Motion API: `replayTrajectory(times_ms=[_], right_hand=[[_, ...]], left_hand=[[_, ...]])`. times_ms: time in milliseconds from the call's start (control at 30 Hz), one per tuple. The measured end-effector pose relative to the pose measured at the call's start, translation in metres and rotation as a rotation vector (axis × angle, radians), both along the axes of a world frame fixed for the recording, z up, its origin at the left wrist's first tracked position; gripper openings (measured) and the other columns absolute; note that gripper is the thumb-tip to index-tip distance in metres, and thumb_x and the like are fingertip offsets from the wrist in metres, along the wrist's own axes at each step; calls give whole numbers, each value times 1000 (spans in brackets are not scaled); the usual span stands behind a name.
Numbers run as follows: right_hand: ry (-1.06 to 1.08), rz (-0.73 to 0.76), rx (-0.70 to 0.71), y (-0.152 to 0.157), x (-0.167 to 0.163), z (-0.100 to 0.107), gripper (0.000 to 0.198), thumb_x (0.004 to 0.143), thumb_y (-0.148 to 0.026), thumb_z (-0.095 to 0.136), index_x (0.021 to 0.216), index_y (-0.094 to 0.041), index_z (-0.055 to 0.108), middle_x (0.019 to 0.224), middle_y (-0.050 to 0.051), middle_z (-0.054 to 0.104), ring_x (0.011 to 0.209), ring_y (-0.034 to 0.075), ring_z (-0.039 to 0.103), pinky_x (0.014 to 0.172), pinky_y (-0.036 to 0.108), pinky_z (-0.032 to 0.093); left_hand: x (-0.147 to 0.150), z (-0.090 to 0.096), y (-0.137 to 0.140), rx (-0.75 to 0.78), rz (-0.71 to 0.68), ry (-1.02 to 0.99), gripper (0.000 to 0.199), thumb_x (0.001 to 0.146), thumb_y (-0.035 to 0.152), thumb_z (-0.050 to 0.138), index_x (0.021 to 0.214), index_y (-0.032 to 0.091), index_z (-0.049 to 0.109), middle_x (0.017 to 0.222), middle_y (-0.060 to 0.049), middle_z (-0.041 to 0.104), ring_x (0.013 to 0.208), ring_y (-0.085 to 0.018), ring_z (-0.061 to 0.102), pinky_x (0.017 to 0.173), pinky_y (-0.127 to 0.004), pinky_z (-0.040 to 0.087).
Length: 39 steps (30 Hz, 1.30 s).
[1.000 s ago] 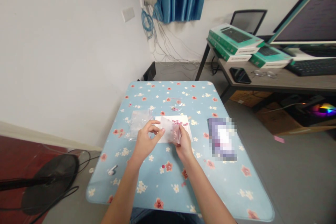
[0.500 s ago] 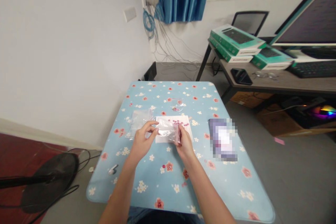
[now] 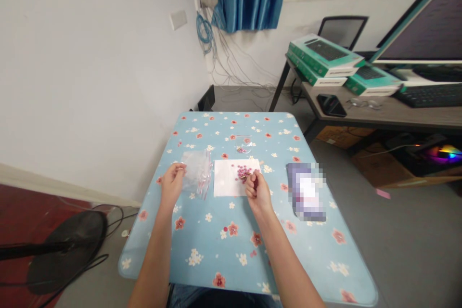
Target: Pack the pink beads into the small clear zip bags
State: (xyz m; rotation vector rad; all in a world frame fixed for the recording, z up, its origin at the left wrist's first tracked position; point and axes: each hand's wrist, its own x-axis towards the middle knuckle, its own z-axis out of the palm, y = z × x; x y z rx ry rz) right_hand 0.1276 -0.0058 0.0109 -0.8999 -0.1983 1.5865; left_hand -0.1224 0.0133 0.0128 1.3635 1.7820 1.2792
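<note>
My left hand [image 3: 173, 184] is at the left edge of a pile of clear zip plastic bags [image 3: 197, 168], its thumb and fingers pinched on a bag there. My right hand [image 3: 259, 191] is closed above the right side of a white sheet [image 3: 224, 180]. Its fingers are curled round something small and thin, which I cannot make out. Just beyond those fingertips, many small pink beads [image 3: 242, 170] lie loose on the sheet. Farther back sits a small clear bag [image 3: 241, 149] with a few coloured pieces in it.
A blurred-out purple and white item [image 3: 306, 191] lies on the table's right side. The flowered tablecloth [image 3: 207, 250] covers the table. At the right, a desk [image 3: 382, 113] carries green keyboard boxes [image 3: 325, 57], a phone [image 3: 331, 105] and glasses. A black round base [image 3: 68, 250] stands on the floor at left.
Both hands were over the sheet, the right one gripping a clear bag. That bag has left the sheet, uncovering more beads. My left hand has moved left to the bag pile; the right has curled closed.
</note>
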Motion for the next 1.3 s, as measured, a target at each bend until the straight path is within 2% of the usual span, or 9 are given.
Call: replayTrajectory(times_ms=[167, 300, 533, 733, 900, 1000, 1100, 1200, 1300], right_hand=[[-24, -40, 0, 1, 3, 0, 33, 78, -36, 58, 59, -20, 37, 42, -11, 32, 31, 1, 14, 29, 13, 10], [7, -54, -4, 0, 4, 1, 32, 78, -33, 57, 58, -19, 37, 42, -11, 34, 31, 1, 15, 29, 13, 11], [-38, -110, 3, 2, 7, -1, 32, 77, -35, 59, 58, -20, 37, 42, -11, 34, 32, 2, 16, 30, 14, 10], [-95, -154, 12, 3, 12, -3, 33, 76, -38, 60, 58, -20, 38, 42, -11, 32, 32, 2, 15, 30, 16, 9], [-197, -177, 30, 3, 13, -4, 35, 75, -42, 60, 58, -20, 39, 42, -11, 34, 33, 3, 16, 32, 18, 10], [-371, -216, 62, 7, 15, -4, 41, 75, -49, 59, 55, -21, 38, 41, -10, 32, 33, 4, 17, 34, 20, 11], [-693, -211, 181, 14, 18, -3, 49, 80, -56, 52, 50, -21, 37, 40, -8, 31, 38, 7, 23, 39, 23, 18], [-1097, -117, 335, 25, 22, -3, 51, 86, -55, 44, 49, -21, 39, 43, -5, 36, 44, 10, 33, 48, 25, 25], [-1453, 60, 412, 37, 23, -4, 46, 91, -49, 41, 54, -21, 45, 46, -2, 45, 49, 13, 42, 54, 26, 26]], left_hand=[[4, 2, -5, 92, 32, 429, 15, 76, 24, 48, 85, 21, 59, 92, -5, 60, 92, -22, 56, 89, -38, 42], [17, 13, -9, 221, 70, 631, 19, 82, 23, 49, 97, 19, 60, 115, -11, 56, 111, -26, 50, 99, -42, 37], [34, 5, -8, 133, -235, 753, 31, 91, 33, 43, 116, 21, 57, 129, -9, 54, 118, -26, 47, 100, -43, 36], [30, 6, -10, 74, -336, 829, 53, 84, 48, 54, 130, 22, 48, 135, -11, 50, 123, -29, 44, 102, -45, 33], [26, 13, -9, 76, -385, 860, 49, 87, 44, 50, 132, 25, 48, 139, -10, 47, 126, -28, 42, 104, -45, 32], [27, 10, -9, 27, -416, 870, 48, 91, 43, 44, 136, 26, 44, 144, -9, 41, 132, -29, 36, 106, -47, 30], [28, 1, -9, -36, -433, 894, 49, 93, 42, 39, 139, 27, 40, 149, -10, 33, 136, -30, 30, 107, -49, 27], [30, -9, -9, -58, -438, 915, 49, 94, 41, 36, 141, 25, 38, 150, -13, 30, 137, -30, 29, 108, -50, 27], [32, -17, -9, -51, -441, 923, 49, 94, 40, 38, 141, 25, 38, 149, -13, 31, 136, -29, 30, 108, -50, 27]])
